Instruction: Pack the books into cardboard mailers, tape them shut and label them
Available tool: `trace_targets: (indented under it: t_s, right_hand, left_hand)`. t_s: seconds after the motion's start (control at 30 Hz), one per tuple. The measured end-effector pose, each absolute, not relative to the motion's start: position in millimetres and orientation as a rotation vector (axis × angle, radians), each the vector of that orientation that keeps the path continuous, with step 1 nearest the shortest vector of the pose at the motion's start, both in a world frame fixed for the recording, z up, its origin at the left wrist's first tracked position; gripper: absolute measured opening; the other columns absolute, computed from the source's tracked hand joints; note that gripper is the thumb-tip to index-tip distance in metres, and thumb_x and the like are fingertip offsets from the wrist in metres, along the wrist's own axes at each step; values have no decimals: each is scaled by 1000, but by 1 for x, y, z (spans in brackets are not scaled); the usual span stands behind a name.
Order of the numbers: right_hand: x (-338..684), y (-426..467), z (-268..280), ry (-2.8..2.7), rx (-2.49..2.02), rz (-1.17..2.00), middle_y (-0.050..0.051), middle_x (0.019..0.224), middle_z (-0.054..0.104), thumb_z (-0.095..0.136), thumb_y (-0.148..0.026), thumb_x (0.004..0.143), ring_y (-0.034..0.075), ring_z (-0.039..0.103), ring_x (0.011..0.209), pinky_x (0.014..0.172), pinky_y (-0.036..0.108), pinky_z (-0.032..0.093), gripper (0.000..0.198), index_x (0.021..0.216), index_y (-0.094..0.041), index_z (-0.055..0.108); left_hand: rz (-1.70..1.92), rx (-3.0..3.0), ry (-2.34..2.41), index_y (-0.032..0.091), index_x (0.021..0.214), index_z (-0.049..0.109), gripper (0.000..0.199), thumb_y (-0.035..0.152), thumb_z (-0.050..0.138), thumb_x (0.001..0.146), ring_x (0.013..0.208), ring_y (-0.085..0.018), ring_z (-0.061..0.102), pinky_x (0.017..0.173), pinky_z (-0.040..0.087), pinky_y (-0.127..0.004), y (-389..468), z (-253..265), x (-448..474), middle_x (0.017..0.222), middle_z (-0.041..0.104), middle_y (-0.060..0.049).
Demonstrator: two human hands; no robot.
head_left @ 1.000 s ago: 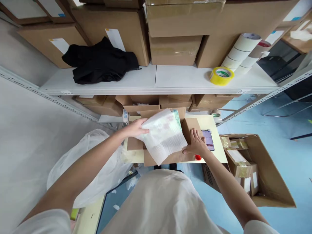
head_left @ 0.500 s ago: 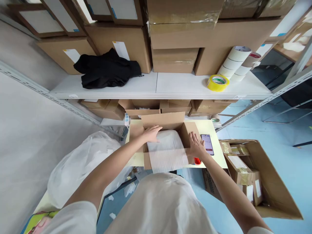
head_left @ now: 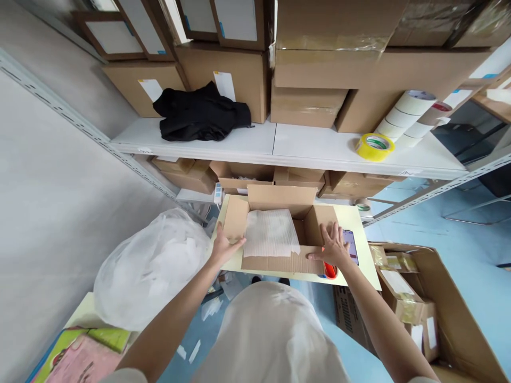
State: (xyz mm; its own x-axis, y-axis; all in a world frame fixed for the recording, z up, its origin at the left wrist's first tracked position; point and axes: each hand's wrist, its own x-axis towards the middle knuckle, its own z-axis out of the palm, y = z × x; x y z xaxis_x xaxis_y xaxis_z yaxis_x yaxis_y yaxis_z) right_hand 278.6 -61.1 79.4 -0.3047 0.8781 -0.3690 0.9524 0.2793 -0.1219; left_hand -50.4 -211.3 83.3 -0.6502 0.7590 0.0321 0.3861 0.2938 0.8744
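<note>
An open cardboard box (head_left: 293, 264) stands on the pale yellow table with its flaps spread. Inside lies a white foam sheet (head_left: 271, 232), its lower edge near the front flap; whatever is beneath it is hidden. My left hand (head_left: 224, 248) is at the box's left side, thumb stretched toward the front corner and fingers apart. Spread over the right flap, my right hand (head_left: 334, 248) has its thumb by the front flap's corner. Just below that hand, an orange-red object (head_left: 330, 271), perhaps a tape roll, is partly hidden. A phone (head_left: 351, 246) lies to the right.
Above the table, a shelf (head_left: 315, 143) bears boxes, a black garment (head_left: 203, 114), a yellow tape roll (head_left: 374, 147) and stacked white rolls (head_left: 407, 114). A large bag of white foam (head_left: 149, 268) stands left. A big carton (head_left: 465, 314) with smaller boxes sits right on the floor.
My left hand has left the foam sheet and moved to the box's left side. The foam's near end, which hung over the front, now lies within the box. My view has shifted left.
</note>
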Motion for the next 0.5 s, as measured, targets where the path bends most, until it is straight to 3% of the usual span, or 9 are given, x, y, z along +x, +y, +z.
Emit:
trace_targets:
  t_s: [0.13,0.2,0.3,0.37,0.43,0.5]
  right_hand:
    - [280,-63,79,2308,1673,-486,18,156,-13,64,-70,60,39,-11,142,97,65,26,118,150,-27,0]
    - [279,-63,81,2304,1671,-485,18,156,-12,62,-69,62,38,-11,143,97,64,27,116,150,-26,1]
    - [277,-63,84,2310,1672,-462,18,157,-10,63,-70,60,38,-9,143,97,64,28,117,150,-25,4]
    - [277,-64,84,2317,1666,-440,18,157,-6,65,-70,58,38,-8,143,97,64,28,119,150,-25,4]
    - [277,-65,83,2323,1663,-422,17,157,-4,65,-70,58,38,-7,142,97,64,28,119,150,-25,5]
    - [277,-66,82,2330,1666,-415,18,157,-2,63,-70,61,38,-5,142,96,64,28,115,150,-25,5]
  left_hand:
    - [1424,1124,2003,19,119,53,43,38,57,80,107,-24,62,91,51,-42,-201,68,-32,115,62,-14]
    - [1338,1352,2035,19,124,50,50,36,59,78,112,-26,58,94,48,-43,-199,69,-27,122,58,-15]
    - [1121,1649,2182,16,132,45,73,37,72,68,128,-36,42,103,36,-54,-205,75,-28,134,47,-21]
    - [930,1788,2205,21,123,56,56,38,70,71,126,-38,43,104,30,-58,-212,82,-28,131,52,-19]
    - [728,1955,2034,27,109,65,29,38,57,83,118,-33,52,102,32,-53,-214,91,-23,121,60,-13]
    - [536,2079,1769,28,102,67,28,39,45,89,107,-27,59,96,39,-44,-206,101,-14,110,66,-10]
